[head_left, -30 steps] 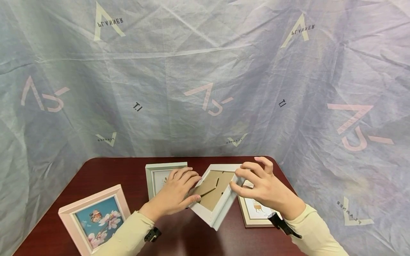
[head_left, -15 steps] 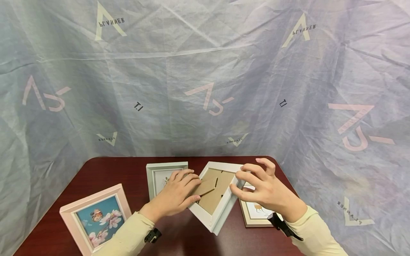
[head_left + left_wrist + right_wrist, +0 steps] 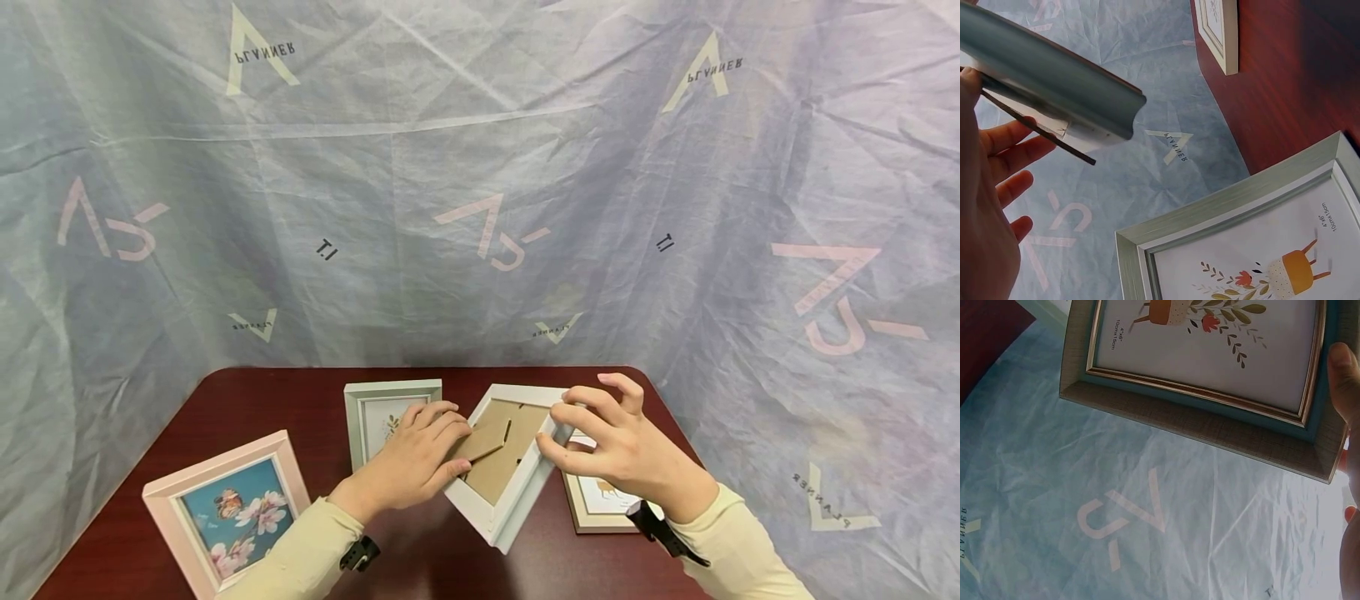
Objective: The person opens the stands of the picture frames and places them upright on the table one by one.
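Observation:
Between my hands a picture frame (image 3: 517,492) is held up at a tilt, its brown backboard facing me. My right hand (image 3: 622,442) grips its right edge, thumb on the front rim (image 3: 1191,412) in the right wrist view. The front shows a print of a potted plant inside a bronze inner border. My left hand (image 3: 412,454) pinches the fold-out stand (image 3: 480,442) between thumb and fingers. The stand is swung out from the backboard, a thin strip (image 3: 1054,134) edge-on in the left wrist view.
A pale green frame (image 3: 356,425) stands behind my left hand. At the front left is a pink frame (image 3: 217,454) with a butterfly picture. A cream frame (image 3: 577,504) lies behind my right wrist, partly covered. Grey sheeting (image 3: 405,208) hangs around the dark red table (image 3: 277,396).
The held frame has shifted slightly, its near corner now a little lower. Both hands keep their hold, and the other frames stay where they were.

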The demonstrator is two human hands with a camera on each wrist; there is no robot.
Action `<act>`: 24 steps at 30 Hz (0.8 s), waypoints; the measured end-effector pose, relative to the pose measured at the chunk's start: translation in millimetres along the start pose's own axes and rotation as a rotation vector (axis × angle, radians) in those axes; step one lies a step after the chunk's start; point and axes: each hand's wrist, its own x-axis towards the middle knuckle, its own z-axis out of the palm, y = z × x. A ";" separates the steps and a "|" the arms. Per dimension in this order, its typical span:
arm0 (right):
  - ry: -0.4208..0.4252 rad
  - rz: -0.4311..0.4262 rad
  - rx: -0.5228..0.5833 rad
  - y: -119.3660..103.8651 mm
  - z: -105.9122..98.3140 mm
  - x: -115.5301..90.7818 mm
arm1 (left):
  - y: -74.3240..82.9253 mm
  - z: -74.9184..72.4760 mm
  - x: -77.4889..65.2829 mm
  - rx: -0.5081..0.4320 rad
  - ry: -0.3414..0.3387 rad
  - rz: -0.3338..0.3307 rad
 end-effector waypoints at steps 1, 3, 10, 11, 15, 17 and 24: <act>0.001 0.001 0.002 0.0 -0.1 0.1 | 0.0 -0.1 0.2 -0.001 0.000 0.002; -0.004 0.004 0.006 -0.2 -0.5 -0.4 | 0.1 -0.7 0.8 0.004 0.001 0.008; -0.021 0.021 0.020 -1.8 -1.6 -2.1 | 0.2 -3.0 1.4 0.007 -0.012 0.005; -0.023 0.023 0.020 -2.1 -1.8 -2.1 | 0.2 -3.4 1.3 0.008 -0.015 0.004; -0.028 0.027 0.026 -2.9 -2.1 -2.3 | 0.3 -6.3 1.3 0.020 -0.031 0.007; -0.026 0.026 0.028 -2.9 -1.9 -2.7 | 0.0 -8.1 1.6 0.027 -0.038 0.012; -0.021 0.026 0.026 -3.0 -1.9 -3.2 | -3.0 -12.7 3.2 0.028 -0.026 0.038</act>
